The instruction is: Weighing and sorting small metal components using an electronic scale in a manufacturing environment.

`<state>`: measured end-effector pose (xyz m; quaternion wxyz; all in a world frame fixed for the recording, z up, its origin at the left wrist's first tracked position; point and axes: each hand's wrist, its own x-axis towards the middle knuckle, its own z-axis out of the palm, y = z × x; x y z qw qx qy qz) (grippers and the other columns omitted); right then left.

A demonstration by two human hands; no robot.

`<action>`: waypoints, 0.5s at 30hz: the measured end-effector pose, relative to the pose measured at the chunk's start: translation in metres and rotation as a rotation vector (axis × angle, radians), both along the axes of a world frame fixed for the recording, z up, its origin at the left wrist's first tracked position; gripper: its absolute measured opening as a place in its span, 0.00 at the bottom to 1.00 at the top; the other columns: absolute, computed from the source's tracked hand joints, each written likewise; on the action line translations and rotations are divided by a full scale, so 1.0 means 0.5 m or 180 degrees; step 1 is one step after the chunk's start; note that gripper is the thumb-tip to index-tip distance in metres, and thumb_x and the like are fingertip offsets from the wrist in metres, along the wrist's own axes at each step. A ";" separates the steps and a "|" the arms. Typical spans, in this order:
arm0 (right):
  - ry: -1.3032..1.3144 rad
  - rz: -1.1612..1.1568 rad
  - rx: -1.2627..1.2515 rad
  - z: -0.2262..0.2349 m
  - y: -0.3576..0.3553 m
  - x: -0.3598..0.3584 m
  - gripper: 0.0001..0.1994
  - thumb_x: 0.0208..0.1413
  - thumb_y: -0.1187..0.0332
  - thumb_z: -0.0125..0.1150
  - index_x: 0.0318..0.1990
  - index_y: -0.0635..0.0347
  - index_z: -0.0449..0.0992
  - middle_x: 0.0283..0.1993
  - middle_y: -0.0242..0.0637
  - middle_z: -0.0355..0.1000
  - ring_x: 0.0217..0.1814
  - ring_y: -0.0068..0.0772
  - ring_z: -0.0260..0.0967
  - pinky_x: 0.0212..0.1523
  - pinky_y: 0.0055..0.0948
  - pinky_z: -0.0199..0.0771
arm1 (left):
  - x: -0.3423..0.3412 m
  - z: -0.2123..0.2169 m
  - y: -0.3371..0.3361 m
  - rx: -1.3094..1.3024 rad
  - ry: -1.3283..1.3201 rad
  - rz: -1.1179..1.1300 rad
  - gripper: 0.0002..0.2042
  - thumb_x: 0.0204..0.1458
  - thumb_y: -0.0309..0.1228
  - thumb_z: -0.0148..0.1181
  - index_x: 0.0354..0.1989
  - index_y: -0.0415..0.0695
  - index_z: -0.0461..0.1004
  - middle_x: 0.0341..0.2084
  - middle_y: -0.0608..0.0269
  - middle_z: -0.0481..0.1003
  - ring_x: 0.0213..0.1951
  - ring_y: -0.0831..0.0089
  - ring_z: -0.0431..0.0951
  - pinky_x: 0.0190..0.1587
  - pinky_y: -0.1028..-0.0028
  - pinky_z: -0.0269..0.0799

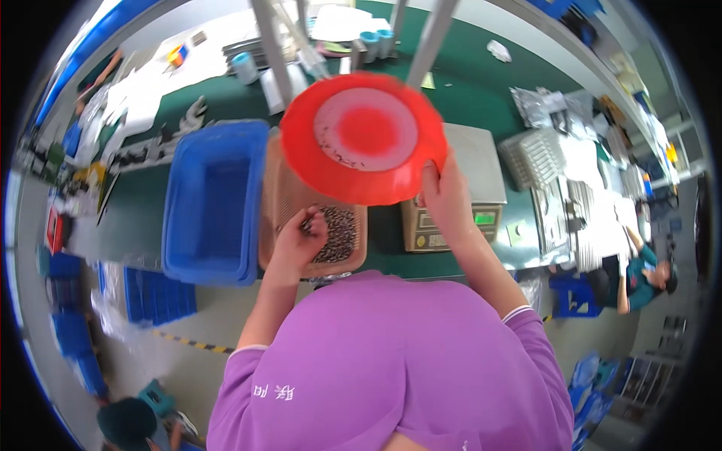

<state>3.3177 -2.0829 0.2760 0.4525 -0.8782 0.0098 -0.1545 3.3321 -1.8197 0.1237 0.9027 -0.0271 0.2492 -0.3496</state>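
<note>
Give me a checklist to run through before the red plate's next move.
1. Right hand gripping the red plate by its edge: ok.
2. Plate set down: not ok, held up.
3. Small dark pieces in the salmon basket: ok.
4. Left hand holding pieces: cannot tell, fingers curled.
5. Scale display lit: ok, green.

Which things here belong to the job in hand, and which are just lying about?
Job in hand:
Red plate, held by the right hand
Dark parts, with the left hand curled at them
Tan basket holding those parts
Scale and blue tub, probably: both close by

Apparently lying about:
Cups
Plastic bags
Crumpled white scrap
</note>
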 end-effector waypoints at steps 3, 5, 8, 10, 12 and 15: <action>0.0857 -0.0809 0.1516 -0.030 -0.086 -0.027 0.13 0.55 0.69 0.43 0.47 0.62 0.61 0.24 0.33 0.66 0.18 0.19 0.63 0.15 0.21 0.65 | -0.017 0.019 0.017 0.0167 0.0069 -0.0133 0.07 0.57 0.33 0.46 0.33 0.43 0.67 0.25 0.65 0.65 0.22 0.78 0.61 0.21 0.81 0.59; 0.1089 -0.0987 0.1995 -0.084 -0.182 -0.047 0.12 0.54 0.69 0.43 0.45 0.62 0.62 0.25 0.34 0.68 0.18 0.20 0.64 0.16 0.20 0.67 | -0.023 0.020 0.023 0.0252 -0.0068 -0.0274 0.08 0.57 0.34 0.46 0.32 0.43 0.66 0.24 0.66 0.64 0.22 0.78 0.61 0.21 0.81 0.58; 0.1170 -0.1458 0.2237 -0.119 -0.228 -0.070 0.10 0.54 0.70 0.43 0.43 0.61 0.64 0.26 0.34 0.69 0.19 0.19 0.65 0.17 0.18 0.67 | -0.031 0.031 0.019 0.0392 -0.0196 -0.0381 0.08 0.57 0.34 0.45 0.31 0.43 0.66 0.23 0.66 0.62 0.21 0.78 0.60 0.20 0.82 0.56; 0.1161 -0.1649 0.2289 -0.143 -0.244 -0.077 0.10 0.53 0.70 0.42 0.42 0.62 0.65 0.26 0.33 0.69 0.20 0.18 0.65 0.18 0.18 0.67 | -0.030 0.043 0.010 0.0511 -0.0167 -0.0351 0.08 0.58 0.33 0.45 0.30 0.43 0.66 0.22 0.66 0.62 0.22 0.78 0.61 0.21 0.82 0.57; 0.1206 -0.1698 0.2361 -0.168 -0.262 -0.082 0.10 0.53 0.71 0.42 0.41 0.63 0.65 0.26 0.33 0.69 0.20 0.18 0.65 0.19 0.18 0.68 | -0.027 0.061 -0.014 0.0731 -0.0282 -0.0441 0.08 0.57 0.32 0.44 0.30 0.43 0.67 0.24 0.65 0.64 0.25 0.76 0.64 0.24 0.80 0.62; 0.1277 -0.1632 0.2452 -0.179 -0.262 -0.076 0.10 0.52 0.70 0.44 0.40 0.63 0.65 0.26 0.33 0.68 0.20 0.18 0.65 0.19 0.18 0.69 | -0.022 0.082 -0.039 0.1337 -0.0054 -0.0406 0.07 0.57 0.31 0.44 0.32 0.42 0.67 0.27 0.63 0.67 0.28 0.73 0.67 0.29 0.77 0.67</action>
